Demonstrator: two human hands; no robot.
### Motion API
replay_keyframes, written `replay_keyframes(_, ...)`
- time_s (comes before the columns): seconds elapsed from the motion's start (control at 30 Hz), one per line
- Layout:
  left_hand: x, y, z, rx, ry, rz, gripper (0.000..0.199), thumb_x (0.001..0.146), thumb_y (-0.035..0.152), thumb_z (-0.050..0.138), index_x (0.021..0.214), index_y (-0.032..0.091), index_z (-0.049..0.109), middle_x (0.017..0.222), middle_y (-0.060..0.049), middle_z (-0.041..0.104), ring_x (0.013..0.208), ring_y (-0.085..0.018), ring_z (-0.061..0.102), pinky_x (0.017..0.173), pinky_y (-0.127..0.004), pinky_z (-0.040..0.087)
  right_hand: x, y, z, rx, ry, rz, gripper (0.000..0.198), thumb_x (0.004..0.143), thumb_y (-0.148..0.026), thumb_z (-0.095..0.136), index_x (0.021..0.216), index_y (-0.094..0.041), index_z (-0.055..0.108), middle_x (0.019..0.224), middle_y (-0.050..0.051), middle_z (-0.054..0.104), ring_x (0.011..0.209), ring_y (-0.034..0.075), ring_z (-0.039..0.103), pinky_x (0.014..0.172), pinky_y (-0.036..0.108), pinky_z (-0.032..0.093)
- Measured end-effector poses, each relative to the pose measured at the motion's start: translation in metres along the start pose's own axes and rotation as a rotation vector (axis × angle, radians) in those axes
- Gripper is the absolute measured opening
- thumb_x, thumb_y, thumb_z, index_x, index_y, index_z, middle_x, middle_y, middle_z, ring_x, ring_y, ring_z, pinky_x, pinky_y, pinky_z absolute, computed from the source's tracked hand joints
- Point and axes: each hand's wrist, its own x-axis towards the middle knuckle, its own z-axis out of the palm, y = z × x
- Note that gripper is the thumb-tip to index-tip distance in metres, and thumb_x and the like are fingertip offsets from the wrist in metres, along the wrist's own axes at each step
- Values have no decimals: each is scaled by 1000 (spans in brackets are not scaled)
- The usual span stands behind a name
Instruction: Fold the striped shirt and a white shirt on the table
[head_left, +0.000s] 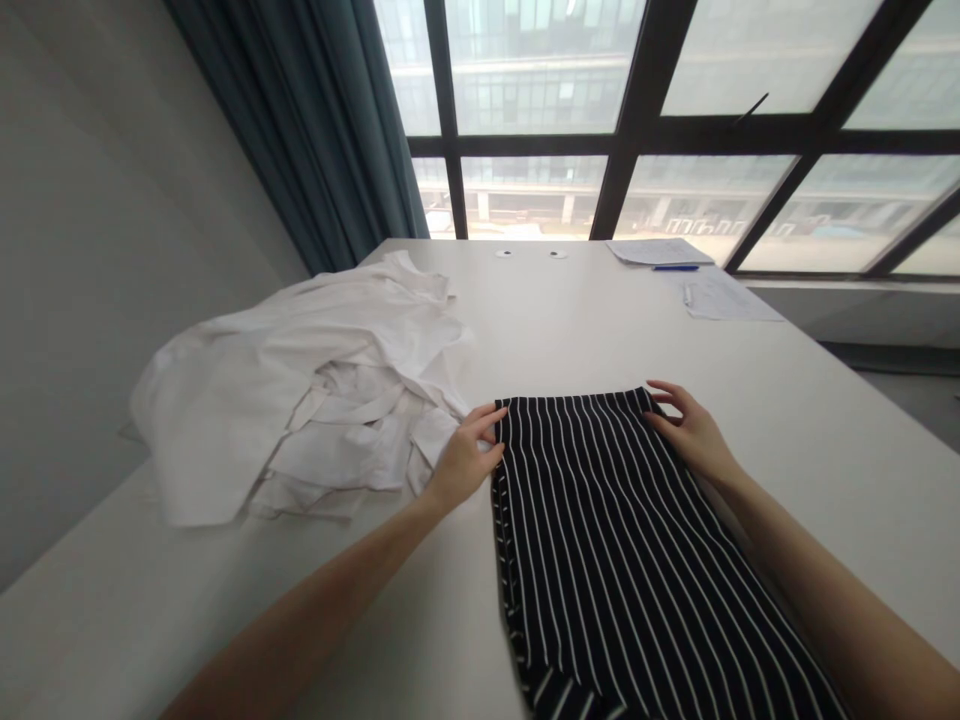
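A black garment with thin white stripes [592, 500] lies lengthwise on the white table, its straight far edge toward the window. Its kind is not clear, since the near end runs out of the picture. My left hand [469, 452] is closed on the far left corner, fingers over the edge. At the far right corner, my right hand [691, 432] has its thumb and fingers around the fabric edge. The left side of the cloth shows a folded layer, and at the bottom a striped part is turned over.
A crumpled heap of white clothes [337, 340] covers the left of the table [540, 330]. At the far right lie papers [660, 250] and a blue pen [675, 268]. Two small white oval pieces [504, 254] sit by the far edge. Beyond are a window and blue curtain [322, 130].
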Motion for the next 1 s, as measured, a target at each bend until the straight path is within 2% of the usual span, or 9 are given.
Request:
replay_keyframes(0.1,1,-3,2,22,-2,-12,52,73,3,58,123,16,63,134,-12,52,70,-6,60,93,-32,51,-1,-2,0,-116,39,-69,46,84,-39,58,127,-24,54,120,11,62,75,22,67,77,45,56)
replay_keyframes(0.23,-1,-8,6,91,42,20,57,71,2,58,126,18,58,133,-11,46,73,-6,59,93,-35,52,-2,-8,0,-305,149,-353,32,88,-32,49,116,-21,62,117,13,61,102,28,61,89,49,52)
replay_keyframes(0.33,-4,-7,7,163,104,81,64,70,0,56,129,23,55,133,-9,40,88,-12,58,89,-35,55,-5,-11,6,-375,-6,-490,27,91,-26,46,109,-23,65,117,10,64,113,26,58,101,49,45)
replay_keyframes(0.43,-8,4,6,275,146,239,63,73,-6,45,127,24,57,131,-9,44,106,-17,54,96,-40,51,-9,-12,15,-462,-187,-502,32,94,-27,42,119,-24,62,128,8,62,120,25,56,103,49,43)
replay_keyframes(0.5,-11,16,5,329,70,411,57,78,-7,38,121,23,61,128,-8,51,115,-20,51,102,-44,46,-11,-11,19,-548,-246,-494,38,96,-30,40,131,-25,55,137,8,57,128,26,50,106,50,40)
replay_keyframes(0.57,-15,28,5,362,-98,569,49,86,-3,37,118,23,62,127,-7,57,123,-21,49,105,-46,43,-12,-10,21,-626,-279,-495,43,98,-33,37,138,-25,49,144,7,52,134,25,44,109,50,37)
replay_keyframes(0.63,-20,36,7,426,-261,632,42,91,4,39,123,23,59,133,-6,58,130,-21,46,109,-46,39,-13,-9,21,-684,-302,-506,45,99,-35,35,141,-26,46,148,5,47,138,25,38,111,49,34)
replay_keyframes(0.73,-27,39,11,592,-413,571,44,95,23,48,139,25,46,147,-8,46,139,-25,37,113,-50,31,-14,-9,20,-747,-310,-511,47,99,-38,33,144,-29,43,152,3,41,142,24,32,112,49,31)
replay_keyframes(1.0,-29,34,9,763,-541,480,68,92,58,48,151,29,27,159,-9,26,145,-33,24,114,-54,25,-13,-4,24,-801,-253,-382,54,98,-49,32,148,-29,36,157,6,32,145,26,25,112,53,29)
